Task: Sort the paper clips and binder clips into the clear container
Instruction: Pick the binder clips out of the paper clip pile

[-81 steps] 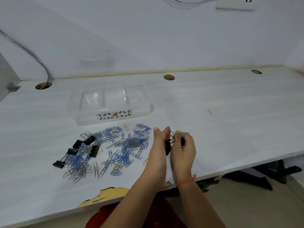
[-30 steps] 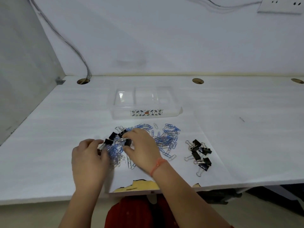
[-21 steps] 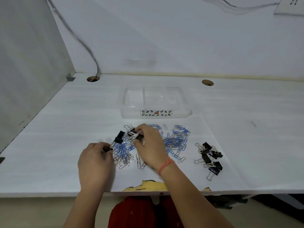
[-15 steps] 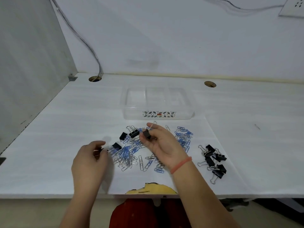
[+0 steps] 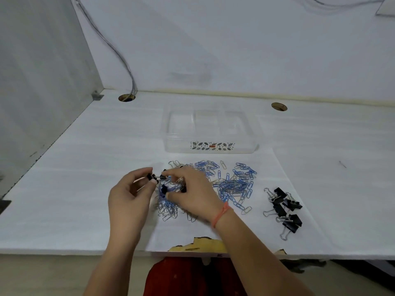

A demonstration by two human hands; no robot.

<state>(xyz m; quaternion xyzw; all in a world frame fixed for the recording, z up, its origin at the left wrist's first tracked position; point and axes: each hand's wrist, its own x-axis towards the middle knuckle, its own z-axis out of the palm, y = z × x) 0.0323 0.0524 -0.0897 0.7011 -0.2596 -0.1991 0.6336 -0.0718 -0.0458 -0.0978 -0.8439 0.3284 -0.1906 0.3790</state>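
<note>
White desk (image 5: 320, 167) and white wall fill our view, with a cable hole at the back and a chipped front edge below our wrists. Our left hand (image 5: 130, 199) pinches a black binder clip (image 5: 151, 177) between thumb and forefinger, just above the left margin of the paper clips (image 5: 233, 184). Our right hand (image 5: 192, 193) curls closed over the same heap, fingertips touching at least 1 other black clip (image 5: 163, 189) tangled in blue wire; whether it truly grips that clip we cannot tell. To the right of our right fingers, well apart, lies a pile of sorted binder clips (image 5: 284, 208), about 5 of them. Beyond our fingertips sits the clear container (image 5: 210, 146), its compartments looking empty and its long axis running left to right. The clip in our left hand lies roughly level, body toward the left fingers and wire handles pointing right toward the other hand. We judge these clips light and stiff, with springy handles that snag paper clips, so taking hold by the black body should be surest. The paper clips look slippery, thin and prone to chain together, so we would pinch small bunches or scoop them.
</note>
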